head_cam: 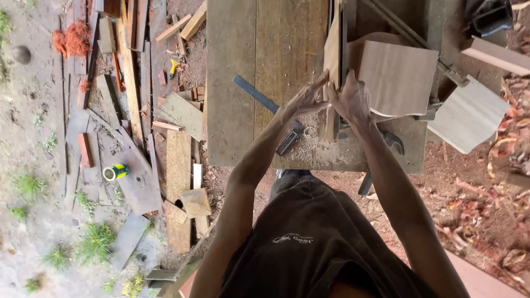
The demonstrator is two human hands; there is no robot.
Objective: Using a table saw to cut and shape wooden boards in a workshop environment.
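Note:
I look straight down at a rough wooden workbench. A narrow wooden piece stands on edge near the bench's middle. My left hand presses its fingers against the left face of that piece. Gripping the same piece from the right side is my right hand. A blue metal square lies flat on the bench just left of my left hand, its dark handle end near my wrist. A curved pale board lies to the right of my right hand.
Another pale board overhangs the bench's right edge. A hammer head sits by my right forearm. Scrap planks and a green-and-yellow can litter the ground at left. Wood shavings cover the dirt at right.

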